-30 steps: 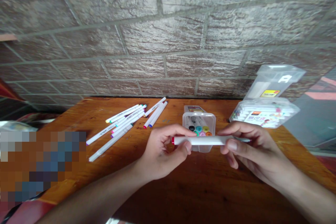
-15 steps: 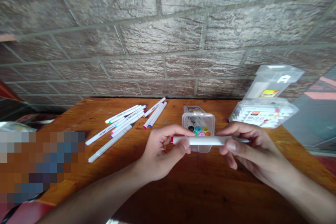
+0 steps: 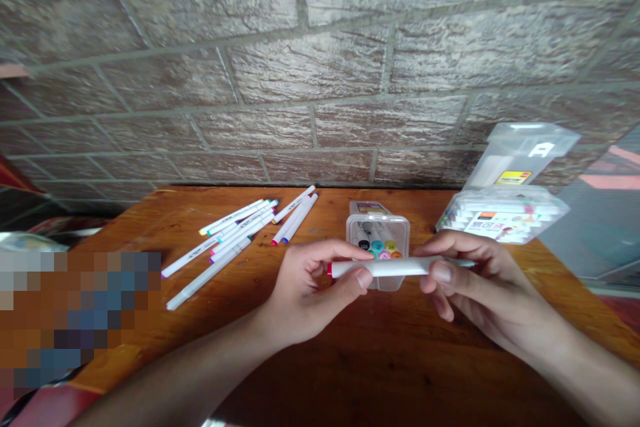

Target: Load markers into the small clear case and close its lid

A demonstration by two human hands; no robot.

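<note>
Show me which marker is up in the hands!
The white marker with a red end, held level by the left hand and right hand. Loose markers lie on the table; others sit in the box.

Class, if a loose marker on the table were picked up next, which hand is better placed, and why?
Probably the left hand: the loose markers lie on its side, closer to it than to the right hand. Both hold the same red-ended marker; the left would first need to let go.

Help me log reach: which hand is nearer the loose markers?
Left. The left hand is right of the loose markers, not touching; the right hand is farther right.
</note>
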